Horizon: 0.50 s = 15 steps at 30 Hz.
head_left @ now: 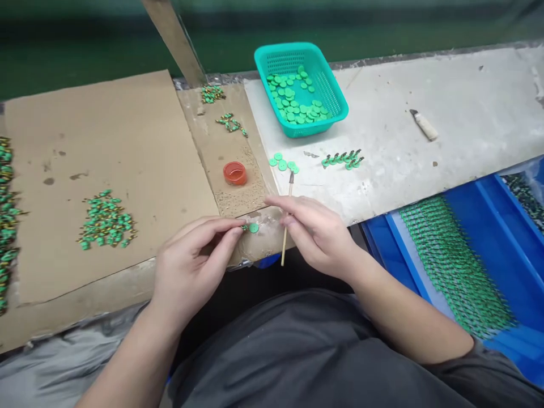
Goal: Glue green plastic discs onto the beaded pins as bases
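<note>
A teal plastic basket (pixel 325 90) sits at the back of the grey bench (pixel 459 124), partly filled with green discs (pixel 295 105). Just in front of it lie a few loose discs (pixel 283 162) and a short row of green-headed pins (pixel 342 159). To the basket's right, well apart, rests a small knife (pixel 424 124). Left of the basket, on cardboard (pixel 106 141), stands a small orange pot (pixel 235 173); farther left lies a heap of green pieces (pixel 106 221). Right and nearer than the basket, blue trays (pixel 505 238) hold rows of green pieces (pixel 454 266).
</note>
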Motion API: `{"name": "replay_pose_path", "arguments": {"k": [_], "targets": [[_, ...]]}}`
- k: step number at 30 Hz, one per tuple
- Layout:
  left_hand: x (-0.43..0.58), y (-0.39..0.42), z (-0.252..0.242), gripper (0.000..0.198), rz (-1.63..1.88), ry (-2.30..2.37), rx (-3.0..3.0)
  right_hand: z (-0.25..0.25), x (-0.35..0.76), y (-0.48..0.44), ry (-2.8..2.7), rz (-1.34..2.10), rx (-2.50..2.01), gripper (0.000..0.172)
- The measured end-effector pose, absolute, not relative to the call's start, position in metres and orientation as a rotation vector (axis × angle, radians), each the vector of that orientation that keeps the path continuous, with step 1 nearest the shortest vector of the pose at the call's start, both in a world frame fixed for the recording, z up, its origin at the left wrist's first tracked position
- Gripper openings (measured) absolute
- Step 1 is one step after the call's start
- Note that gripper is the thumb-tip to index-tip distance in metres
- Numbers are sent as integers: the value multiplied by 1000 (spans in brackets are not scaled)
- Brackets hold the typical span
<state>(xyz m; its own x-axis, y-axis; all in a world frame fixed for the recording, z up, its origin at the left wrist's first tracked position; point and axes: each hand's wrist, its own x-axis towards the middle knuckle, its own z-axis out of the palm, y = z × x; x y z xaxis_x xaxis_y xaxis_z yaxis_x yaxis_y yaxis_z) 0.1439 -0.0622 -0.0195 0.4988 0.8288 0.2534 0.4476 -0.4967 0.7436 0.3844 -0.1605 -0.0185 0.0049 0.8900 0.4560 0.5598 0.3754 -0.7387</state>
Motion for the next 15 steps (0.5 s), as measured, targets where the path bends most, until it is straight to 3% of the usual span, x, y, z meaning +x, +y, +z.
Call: {"name": "replay_pose_path", "arguments": {"k": [4, 8, 15], "targets": [[146, -63, -27, 14, 827, 1070, 2179, -21, 382, -156, -1432, 450, -1270, 20], [147, -66, -28, 11, 795, 1079, 2188, -23, 381, -151, -1435, 425, -1275, 29], [152, -66, -25, 11, 790, 1093, 2193, -22, 390, -152, -1582, 417, -1399, 17]]}}
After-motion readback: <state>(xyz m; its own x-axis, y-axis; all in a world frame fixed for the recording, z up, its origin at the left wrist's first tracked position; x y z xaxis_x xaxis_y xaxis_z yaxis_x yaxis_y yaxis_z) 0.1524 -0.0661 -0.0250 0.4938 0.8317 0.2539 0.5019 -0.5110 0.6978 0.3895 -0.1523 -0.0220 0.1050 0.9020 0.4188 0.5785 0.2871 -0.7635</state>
